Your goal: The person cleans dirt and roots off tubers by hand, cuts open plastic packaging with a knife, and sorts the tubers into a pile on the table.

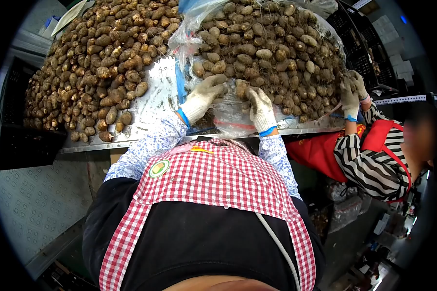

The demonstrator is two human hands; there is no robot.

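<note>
My left hand [204,98], in a dirty whitish glove with a blue band at the wrist, is over the table beside the blue strip; its fingers bend to the right, and what they hold, if anything, is hidden. My right hand [258,104], gloved the same way, has its fingers closed round a brown tuber [242,89] at the near edge of the right pile. Many hairy brown tubers [277,63] form that pile, on clear plastic sheeting [230,116]. More tubers [102,72], with fewer roots, are heaped on the left.
A metal table [155,92] shows between the piles. Its front edge runs close to my apron. A black crate [29,140] stands at the left, and black crates [357,43] at the back right. On the right a co-worker's gloved hands [350,97] touch the right pile.
</note>
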